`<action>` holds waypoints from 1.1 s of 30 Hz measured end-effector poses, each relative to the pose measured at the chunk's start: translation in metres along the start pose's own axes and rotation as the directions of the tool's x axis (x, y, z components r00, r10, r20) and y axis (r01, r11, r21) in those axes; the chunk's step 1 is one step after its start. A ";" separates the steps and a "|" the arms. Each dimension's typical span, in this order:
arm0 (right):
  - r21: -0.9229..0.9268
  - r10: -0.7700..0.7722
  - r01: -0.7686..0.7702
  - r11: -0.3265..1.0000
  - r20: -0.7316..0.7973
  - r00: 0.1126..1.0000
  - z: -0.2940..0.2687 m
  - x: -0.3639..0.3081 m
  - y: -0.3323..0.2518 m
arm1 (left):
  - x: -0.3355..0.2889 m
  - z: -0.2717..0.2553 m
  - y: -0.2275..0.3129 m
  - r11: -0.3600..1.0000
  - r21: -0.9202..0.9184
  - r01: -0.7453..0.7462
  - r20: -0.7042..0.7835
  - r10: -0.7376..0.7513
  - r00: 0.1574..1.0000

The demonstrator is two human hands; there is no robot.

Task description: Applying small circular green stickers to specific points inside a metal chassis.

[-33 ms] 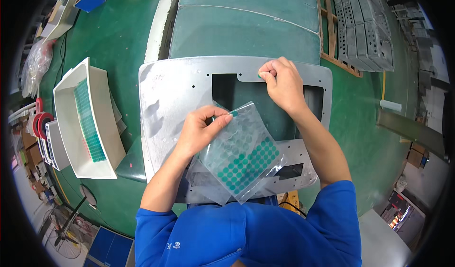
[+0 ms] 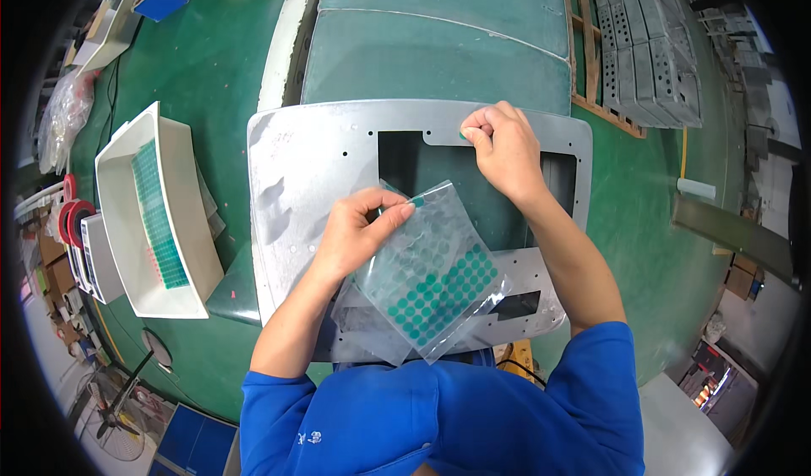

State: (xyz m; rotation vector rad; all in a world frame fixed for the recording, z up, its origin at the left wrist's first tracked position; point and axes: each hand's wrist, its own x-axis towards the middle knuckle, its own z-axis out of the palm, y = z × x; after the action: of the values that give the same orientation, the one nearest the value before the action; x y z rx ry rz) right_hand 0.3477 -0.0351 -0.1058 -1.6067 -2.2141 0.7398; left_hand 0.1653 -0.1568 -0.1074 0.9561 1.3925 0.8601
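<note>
My left hand (image 2: pixel 361 229) pinches the top corner of a clear sheet of green round stickers (image 2: pixel 435 303) between thumb and fingers. Rows of green dots fill its lower part, while the upper part looks mostly bare. One green dot shows at my left thumb tip. Another clear sheet hangs behind it. Closed in a pinch, my right hand (image 2: pixel 507 151) has a small green round sticker (image 2: pixel 464 136) at its fingertips, by the far edge of a grey metal panel (image 2: pixel 308 189). The panel has large cut-outs and small holes; whether the sticker touches it I cannot tell.
To the left stands a white bin (image 2: pixel 182 197) with green sticker sheets inside. Red tape rolls (image 2: pixel 78 221) lie beyond it. Stacked grey perforated metal parts (image 2: pixel 650 54) rest on a wooden pallet (image 2: pixel 610 121) at far right. A green-topped surface (image 2: pixel 439 54) extends behind the panel.
</note>
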 end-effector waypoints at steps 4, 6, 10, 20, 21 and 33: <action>0.004 0.009 -0.009 1.000 -0.002 1.000 0.001 0.000 0.000 | 0.000 0.000 -0.001 1.000 0.006 -0.014 -0.011 0.014 1.000; 0.001 0.013 -0.013 1.000 0.007 1.000 0.001 0.000 0.000 | 0.000 -0.001 0.000 1.000 0.012 0.010 -0.001 -0.010 1.000; -0.014 0.023 -0.023 1.000 0.011 1.000 0.002 0.001 -0.001 | -0.001 -0.001 0.000 1.000 0.002 0.012 -0.003 -0.012 1.000; 0.005 0.067 -0.067 0.998 0.037 0.997 0.003 0.000 -0.001 | -0.003 -0.002 0.005 0.999 0.036 0.021 0.004 -0.022 1.000; 0.033 0.064 -0.066 0.997 0.033 0.997 0.003 0.000 0.000 | -0.003 -0.002 0.005 0.999 0.042 0.019 0.001 -0.019 1.000; 0.443 -0.180 0.123 0.888 0.090 0.980 -0.022 -0.016 -0.015 | -0.019 -0.003 0.010 0.926 0.208 -0.315 -0.015 0.325 0.946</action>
State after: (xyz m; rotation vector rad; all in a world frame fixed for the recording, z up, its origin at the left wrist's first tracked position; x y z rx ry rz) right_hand 0.3520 -0.0490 -0.0785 -1.1803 -2.0333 1.2190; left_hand 0.1625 -0.1701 -0.0901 1.3551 1.4068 1.0013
